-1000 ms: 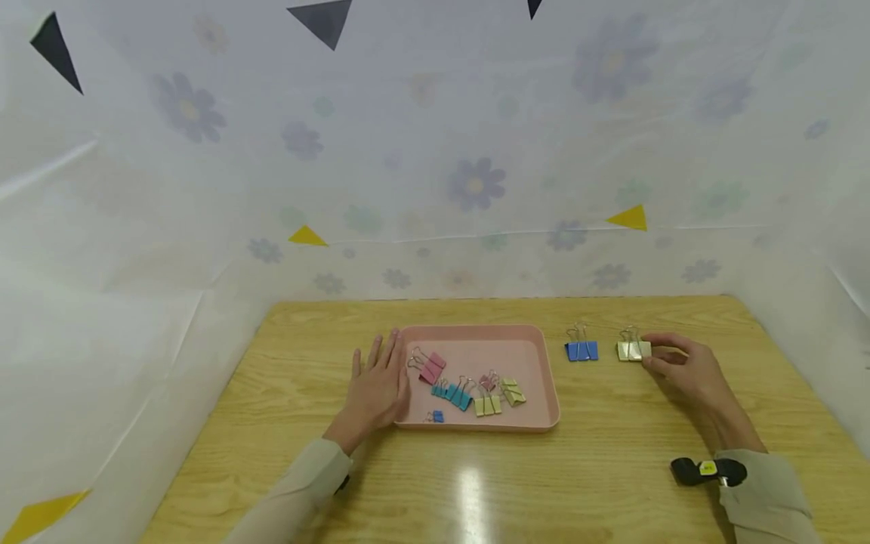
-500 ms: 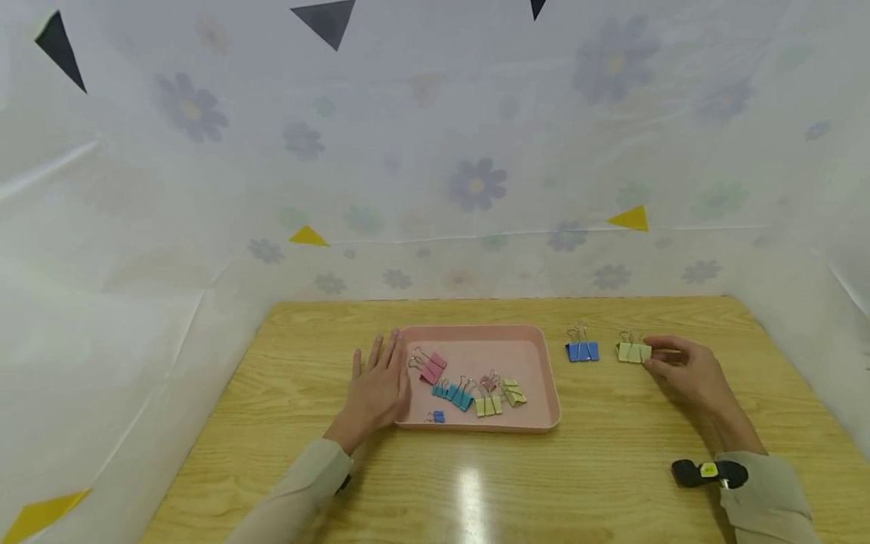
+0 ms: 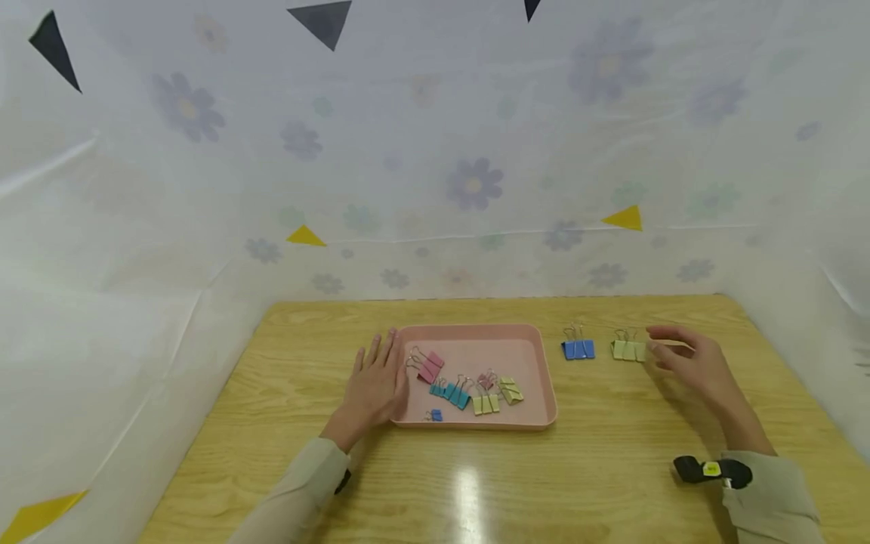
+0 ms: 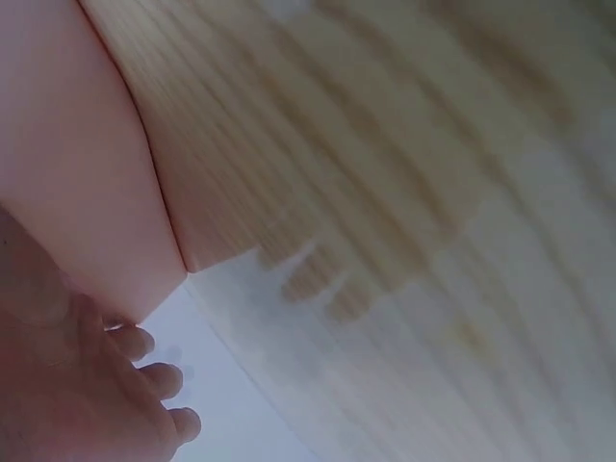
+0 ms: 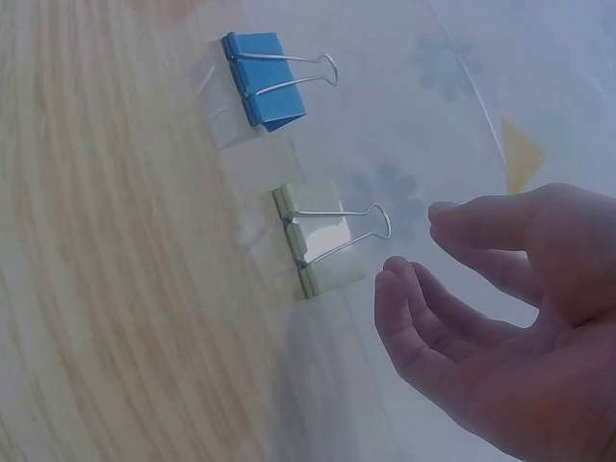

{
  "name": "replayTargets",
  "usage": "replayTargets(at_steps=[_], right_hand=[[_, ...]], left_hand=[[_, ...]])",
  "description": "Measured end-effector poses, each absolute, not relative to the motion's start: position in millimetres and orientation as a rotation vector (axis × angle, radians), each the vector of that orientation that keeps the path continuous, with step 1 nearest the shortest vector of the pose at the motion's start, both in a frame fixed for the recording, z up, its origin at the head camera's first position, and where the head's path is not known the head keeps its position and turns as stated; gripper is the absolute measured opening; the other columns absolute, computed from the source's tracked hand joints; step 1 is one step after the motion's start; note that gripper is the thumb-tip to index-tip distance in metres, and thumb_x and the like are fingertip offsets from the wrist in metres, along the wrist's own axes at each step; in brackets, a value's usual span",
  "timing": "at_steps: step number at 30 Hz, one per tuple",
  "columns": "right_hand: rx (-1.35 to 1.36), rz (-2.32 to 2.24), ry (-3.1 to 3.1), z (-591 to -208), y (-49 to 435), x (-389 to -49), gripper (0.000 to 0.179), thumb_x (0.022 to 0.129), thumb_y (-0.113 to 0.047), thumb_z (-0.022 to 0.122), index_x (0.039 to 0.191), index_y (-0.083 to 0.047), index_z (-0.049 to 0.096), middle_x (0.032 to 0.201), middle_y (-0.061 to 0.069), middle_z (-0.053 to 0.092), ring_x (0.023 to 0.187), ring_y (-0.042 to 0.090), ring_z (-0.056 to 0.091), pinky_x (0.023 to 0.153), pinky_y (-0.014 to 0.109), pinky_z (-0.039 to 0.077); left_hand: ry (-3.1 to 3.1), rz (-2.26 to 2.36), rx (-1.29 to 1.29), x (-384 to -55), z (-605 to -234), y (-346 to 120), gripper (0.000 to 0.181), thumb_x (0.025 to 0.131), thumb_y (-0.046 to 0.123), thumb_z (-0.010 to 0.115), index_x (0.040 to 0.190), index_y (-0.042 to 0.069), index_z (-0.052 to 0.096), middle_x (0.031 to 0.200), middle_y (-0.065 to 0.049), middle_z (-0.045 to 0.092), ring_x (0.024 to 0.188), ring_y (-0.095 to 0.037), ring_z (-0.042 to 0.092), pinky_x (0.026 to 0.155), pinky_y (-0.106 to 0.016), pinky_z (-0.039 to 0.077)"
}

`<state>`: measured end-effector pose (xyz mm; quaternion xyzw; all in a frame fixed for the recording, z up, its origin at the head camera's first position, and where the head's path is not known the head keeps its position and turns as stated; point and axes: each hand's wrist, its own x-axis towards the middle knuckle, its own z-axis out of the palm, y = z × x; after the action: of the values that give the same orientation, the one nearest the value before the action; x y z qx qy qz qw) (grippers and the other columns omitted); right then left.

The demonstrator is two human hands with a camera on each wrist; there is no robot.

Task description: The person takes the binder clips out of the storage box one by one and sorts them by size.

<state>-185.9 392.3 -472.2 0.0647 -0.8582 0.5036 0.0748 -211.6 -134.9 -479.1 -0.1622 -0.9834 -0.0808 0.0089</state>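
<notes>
A pale yellow-green binder clip (image 3: 628, 350) stands on the table with its wire handles up. My right hand (image 3: 696, 370) is just to the right of it, thumb and fingers bent but apart. In the right wrist view a gap shows between that hand (image 5: 500, 308) and the yellow-green clip (image 5: 318, 239). Left of this clip stands a blue binder clip (image 3: 578, 350). My left hand (image 3: 370, 389) lies with straight fingers along the left side of a pink tray (image 3: 503, 347). In the left wrist view its fingertips (image 4: 164, 380) show beside the tray wall.
Inside the tray lie binder clips of several sizes: a pink clip (image 3: 430, 367), a teal clip (image 3: 457, 394), a small blue clip (image 3: 436, 415) and a yellow clip (image 3: 485, 404) among them. White flowered sheeting (image 3: 476, 264) encloses the wooden table (image 3: 578, 483) at back and sides.
My right hand has let go of the yellow-green clip and drawn slightly to the right. The clip stays standing next to the blue one. My left hand keeps its place at the tray.
</notes>
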Motion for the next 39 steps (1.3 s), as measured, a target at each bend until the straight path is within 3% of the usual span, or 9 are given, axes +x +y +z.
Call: replayTargets(at_steps=[11,20,24,32,39], right_hand=[[0.265,1.484,-2.574,-452,365,-181,0.042,0.105,-0.018,0.061,0.141,0.002,0.056,0.129,-0.009,0.06,0.1,-0.002,0.067,0.078,0.02,0.057],[0.398,1.45,-2.539,-451,339,-183,0.038,0.1,-0.007,0.066,0.137,-0.001,0.06,0.127,-0.014,0.062,0.106,-0.003,0.062,0.08,0.015,0.054],[0.471,1.472,-2.527,-451,323,-185,0.038,0.098,-0.004,0.068,0.136,-0.001,0.061,0.124,-0.016,0.062,0.107,0.003,0.064,0.085,0.012,0.052],[0.637,1.634,-2.455,-457,290,-189,0.04,0.097,0.004,0.066,0.135,0.008,0.058,0.132,0.021,0.059,0.117,0.017,0.062,0.096,0.023,0.053],[0.71,1.549,-2.455,-468,264,-190,0.041,0.093,0.004,0.072,0.132,-0.002,0.063,0.127,0.018,0.063,0.117,0.021,0.062,0.102,0.029,0.05]], left_hand=[[-3.07,-0.322,-0.514,-219,-480,-136,0.06,0.111,0.03,0.027,0.163,0.001,0.019,0.17,-0.015,0.017,0.156,-0.038,0.015,0.123,-0.06,0.013],[-3.06,-0.309,-0.51,-223,-485,-134,0.061,0.111,0.03,0.026,0.164,0.001,0.016,0.171,-0.015,0.014,0.156,-0.038,0.014,0.123,-0.059,0.013],[-3.07,-0.311,-0.498,-223,-487,-133,0.06,0.112,0.03,0.026,0.164,0.001,0.015,0.171,-0.014,0.013,0.156,-0.037,0.013,0.123,-0.058,0.013],[-3.075,-0.299,-0.494,-222,-488,-131,0.061,0.111,0.029,0.026,0.164,0.001,0.014,0.171,-0.014,0.011,0.156,-0.037,0.013,0.123,-0.058,0.014],[-3.073,-0.294,-0.506,-222,-485,-130,0.061,0.111,0.028,0.029,0.163,-0.001,0.015,0.171,-0.016,0.012,0.156,-0.038,0.013,0.123,-0.058,0.014]])
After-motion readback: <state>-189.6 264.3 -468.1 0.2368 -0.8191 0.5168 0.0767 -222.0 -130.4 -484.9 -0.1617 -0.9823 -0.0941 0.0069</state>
